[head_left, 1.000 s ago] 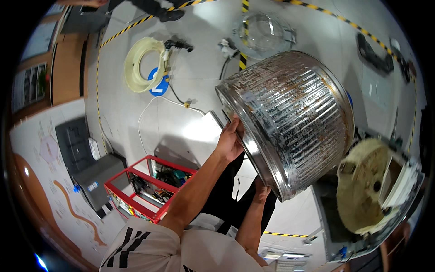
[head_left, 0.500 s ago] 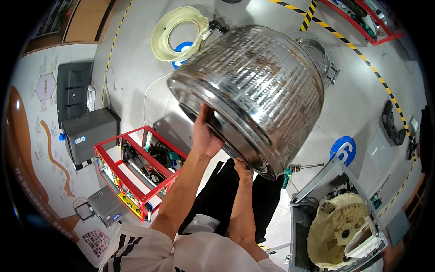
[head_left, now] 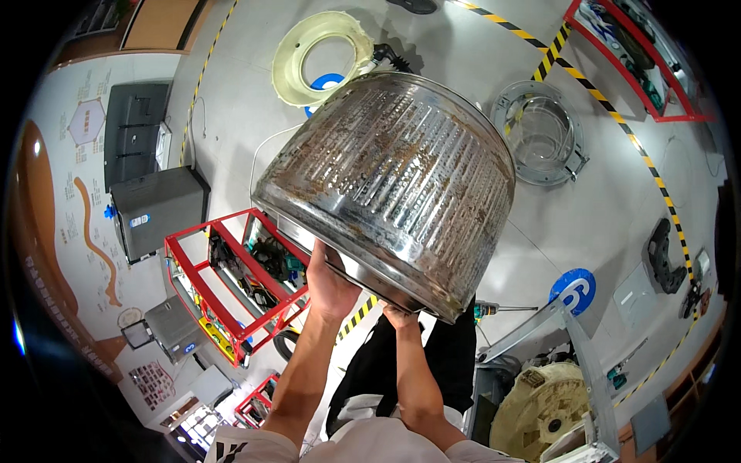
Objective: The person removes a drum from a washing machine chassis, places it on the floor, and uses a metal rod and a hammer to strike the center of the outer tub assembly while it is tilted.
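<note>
Left hand (head_left: 332, 287) and right hand (head_left: 400, 315) grip near rim of rusty washing-machine drum (head_left: 394, 185), underside of grip hidden from me; drum aloft just ahead, not set down. Already apart: cream tub ring (head_left: 287, 65) ahead-left, glass porthole door (head_left: 540, 130) ahead-right, rear tub (head_left: 531, 409) low right.

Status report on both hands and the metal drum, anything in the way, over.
Left hand and right hand holding metal drum by its near end. Drum raised, brown-stained. Red-framed cart at left; nothing seen blocking.
</note>
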